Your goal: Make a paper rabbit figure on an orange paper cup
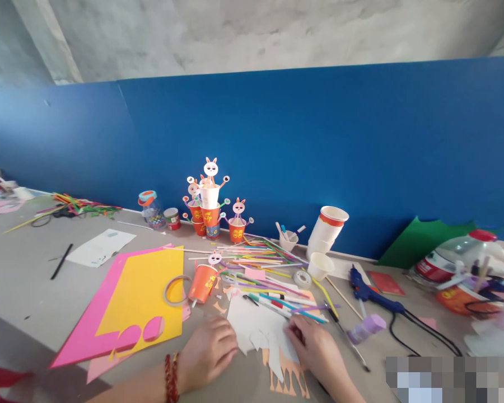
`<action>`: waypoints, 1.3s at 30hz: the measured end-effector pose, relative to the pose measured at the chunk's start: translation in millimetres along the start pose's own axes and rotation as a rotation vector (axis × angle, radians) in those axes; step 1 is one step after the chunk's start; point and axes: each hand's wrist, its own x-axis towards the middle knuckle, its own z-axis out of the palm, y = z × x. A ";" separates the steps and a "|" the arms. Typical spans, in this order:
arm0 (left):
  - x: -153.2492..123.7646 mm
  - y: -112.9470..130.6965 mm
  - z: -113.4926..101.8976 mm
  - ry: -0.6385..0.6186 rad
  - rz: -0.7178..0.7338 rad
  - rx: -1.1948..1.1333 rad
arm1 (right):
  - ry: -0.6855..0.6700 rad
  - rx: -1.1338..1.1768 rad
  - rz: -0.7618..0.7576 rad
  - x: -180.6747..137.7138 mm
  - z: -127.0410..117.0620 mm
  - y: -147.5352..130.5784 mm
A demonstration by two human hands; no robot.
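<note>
My left hand rests palm down at the left edge of a white paper sheet, fingers loosely bent, nothing visible in them. At the sheet's right side, my right hand has its fingertips drawn together; whatever they hold, if anything, is hidden. Between the hands are white paper scraps and a cut-out orange paper remnant. Several markers lie just beyond my right fingers. An orange paper cup with a rabbit face tilts beyond my left hand.
Yellow card and pink card lie left, with a tape roll. Decorated cups stand at the back before a blue partition. Right are stacked cups, a blue glue gun, its cable, and a glue stick.
</note>
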 end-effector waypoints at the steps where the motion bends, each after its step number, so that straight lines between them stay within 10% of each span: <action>1: 4.6 -0.7 0.5 0.008 0.013 0.000 | 0.003 -0.001 0.002 0.1 -0.1 -0.2; 17: 36.2 -12.9 20.6 0.110 -0.001 -0.061 | 0.005 0.048 0.043 0.4 0.1 1.6; 39: 40.5 -8.5 20.3 -0.058 -0.071 -0.111 | 0.001 0.121 -0.012 0.5 -2.5 5.8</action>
